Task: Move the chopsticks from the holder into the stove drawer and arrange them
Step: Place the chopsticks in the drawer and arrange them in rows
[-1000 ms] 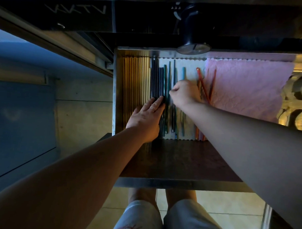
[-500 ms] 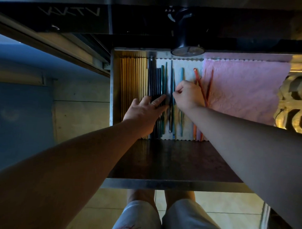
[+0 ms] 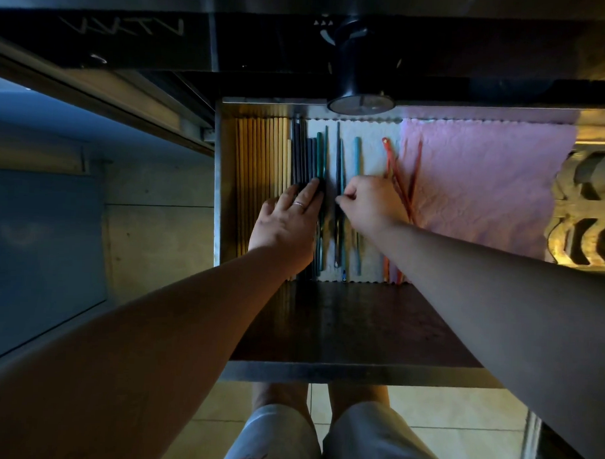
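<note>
Chopsticks, thin and dark, lie on the white liner near the steel drawer's back-left corner, pinched by the right hand. Since a second ago the flat, open left hand has slid left, pressing the grey-teal bundle against the bamboo row; sorting continues.

The open drawer carries rows of chopsticks, a white liner and a pink cloth.

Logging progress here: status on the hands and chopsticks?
Left hand flat on dark chopsticks. Right hand pinching one dark stick. Red pair crossed, unsorted.
</note>
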`<act>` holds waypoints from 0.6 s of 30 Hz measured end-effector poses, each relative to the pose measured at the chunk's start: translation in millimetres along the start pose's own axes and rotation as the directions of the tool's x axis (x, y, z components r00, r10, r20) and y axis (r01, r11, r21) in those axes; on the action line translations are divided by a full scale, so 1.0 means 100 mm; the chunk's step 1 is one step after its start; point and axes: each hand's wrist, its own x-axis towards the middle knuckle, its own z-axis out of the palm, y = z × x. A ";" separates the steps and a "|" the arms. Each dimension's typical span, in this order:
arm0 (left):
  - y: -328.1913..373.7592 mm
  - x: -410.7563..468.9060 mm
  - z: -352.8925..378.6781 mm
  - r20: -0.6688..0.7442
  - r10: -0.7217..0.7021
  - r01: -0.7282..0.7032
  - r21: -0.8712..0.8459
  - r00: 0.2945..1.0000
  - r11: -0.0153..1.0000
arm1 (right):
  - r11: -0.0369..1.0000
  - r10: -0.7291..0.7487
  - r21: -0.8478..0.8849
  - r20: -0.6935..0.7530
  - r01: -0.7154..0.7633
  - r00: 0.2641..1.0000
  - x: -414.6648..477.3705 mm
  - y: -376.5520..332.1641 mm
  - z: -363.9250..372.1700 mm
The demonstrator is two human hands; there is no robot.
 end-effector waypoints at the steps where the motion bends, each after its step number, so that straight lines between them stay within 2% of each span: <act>1: -0.01 0.00 0.00 -0.002 -0.010 0.010 -0.004 1.000 1.000 | 1.000 0.011 -0.021 0.014 -0.011 1.000 -0.01 -0.01 0.03; 4: -0.02 -0.03 0.02 0.006 0.007 -0.007 0.011 1.000 1.000 | 0.992 0.071 -0.104 0.001 -0.070 0.997 0.00 -0.07 0.09; 9: -0.04 -0.04 0.03 0.031 0.009 -0.008 -0.009 0.999 1.000 | 0.978 0.150 -0.144 -0.018 -0.151 0.989 0.00 -0.17 0.08; 18: -0.07 -0.07 0.03 0.071 0.004 -0.002 -0.025 0.997 1.000 | 0.962 0.275 -0.007 0.009 -0.275 0.962 0.02 -0.24 0.07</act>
